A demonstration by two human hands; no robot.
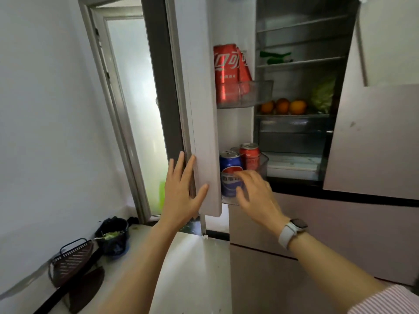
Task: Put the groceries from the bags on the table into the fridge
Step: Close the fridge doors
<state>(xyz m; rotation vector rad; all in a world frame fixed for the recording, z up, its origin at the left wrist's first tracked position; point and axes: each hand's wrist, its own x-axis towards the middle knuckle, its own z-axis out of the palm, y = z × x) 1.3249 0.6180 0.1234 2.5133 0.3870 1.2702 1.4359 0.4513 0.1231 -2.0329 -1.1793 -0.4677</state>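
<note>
So the blue Pepsi can sits in the lower bin of the open left fridge door, a red can just behind it. Our right hand is right in front of the can, fingers loosely curled; we can't tell if it's gripping. Our left hand lies flat on the door edge, fingers straight. Red Coca-Cola packs fill the upper bin; oranges sit on a shelf inside.

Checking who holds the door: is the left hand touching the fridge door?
Touching. The head view shows the left hand with straight fingers pressed flat on the edge of the open fridge door, thumb against its inner face.
</note>
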